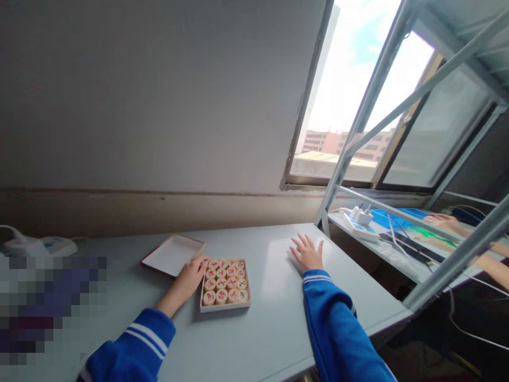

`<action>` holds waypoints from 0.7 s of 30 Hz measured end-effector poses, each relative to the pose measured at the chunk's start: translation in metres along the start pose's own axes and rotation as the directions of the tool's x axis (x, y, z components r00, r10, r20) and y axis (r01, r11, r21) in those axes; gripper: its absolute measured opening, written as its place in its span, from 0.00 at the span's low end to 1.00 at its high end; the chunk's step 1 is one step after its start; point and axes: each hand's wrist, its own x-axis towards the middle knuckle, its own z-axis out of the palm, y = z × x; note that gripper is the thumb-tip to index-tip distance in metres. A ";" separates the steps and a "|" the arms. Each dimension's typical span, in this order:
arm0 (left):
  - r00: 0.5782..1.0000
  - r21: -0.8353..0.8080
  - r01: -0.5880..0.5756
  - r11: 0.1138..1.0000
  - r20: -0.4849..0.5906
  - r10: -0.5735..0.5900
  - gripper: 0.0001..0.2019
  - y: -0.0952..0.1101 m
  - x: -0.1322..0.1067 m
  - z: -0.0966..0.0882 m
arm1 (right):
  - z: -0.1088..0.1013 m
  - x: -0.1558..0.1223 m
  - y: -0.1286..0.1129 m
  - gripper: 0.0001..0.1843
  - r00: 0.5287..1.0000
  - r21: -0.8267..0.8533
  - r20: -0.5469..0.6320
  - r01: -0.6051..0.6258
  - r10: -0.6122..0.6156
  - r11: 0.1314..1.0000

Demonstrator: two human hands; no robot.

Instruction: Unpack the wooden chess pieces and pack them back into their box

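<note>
A shallow square box (226,307) stands on the grey table, filled with rows of round Chinese chess pieces (221,283). Most pieces carry red characters; those in the right column are dark. My left hand (191,277) is closed at the box's upper left edge, fingers bent together against it; its thumb is hard to make out. Just behind that hand lies the box lid (175,253), its white inside facing up. Apart from the box, on the right part of the table, my right hand (308,253) rests palm down with its fingers spread, holding nothing.
A white power strip (59,246) and plug sit at the table's far left, beside a blurred-out patch. Grey bunk-bed bars (368,124) rise at the right. Beyond them another person's hand (447,222) is over a second table (411,268) with cables and a blue tray.
</note>
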 end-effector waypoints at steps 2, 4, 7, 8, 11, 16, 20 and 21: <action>1.000 0.010 0.007 1.000 0.008 -0.007 0.14 0.003 -0.001 -0.001 | -0.008 0.001 -0.021 0.17 0.987 0.047 -0.146 0.074 -0.066 0.996; 1.000 0.013 0.016 1.000 0.006 -0.016 0.13 0.006 -0.002 -0.002 | -0.013 0.003 -0.050 0.17 0.969 0.195 -0.121 0.236 -0.215 0.952; 0.999 0.006 0.027 1.000 0.017 -0.027 0.13 0.007 -0.003 -0.003 | -0.011 0.002 -0.098 0.19 0.874 0.483 0.046 0.404 -0.483 0.777; 0.999 0.003 0.029 1.000 0.019 -0.029 0.12 0.007 -0.003 -0.003 | -0.008 0.001 -0.112 0.20 0.840 0.521 0.091 0.418 -0.536 0.744; 0.999 -0.001 0.030 1.000 0.017 -0.030 0.12 0.004 -0.003 -0.002 | 0.002 -0.003 -0.141 0.18 0.755 0.546 0.227 0.424 -0.615 0.722; 0.999 0.020 0.007 1.000 0.035 -0.007 0.13 0.002 -0.002 -0.001 | 0.004 -0.007 -0.146 0.15 0.771 0.550 0.224 0.406 -0.597 0.730; 0.998 0.053 0.028 0.998 0.046 -0.030 0.14 0.003 -0.001 -0.002 | 0.002 -0.008 -0.141 0.15 0.756 0.572 0.220 0.411 -0.616 0.709; 0.998 0.053 0.028 0.998 0.049 -0.030 0.14 0.003 -0.002 -0.002 | 0.002 -0.008 -0.141 0.15 0.749 0.579 0.222 0.414 -0.624 0.703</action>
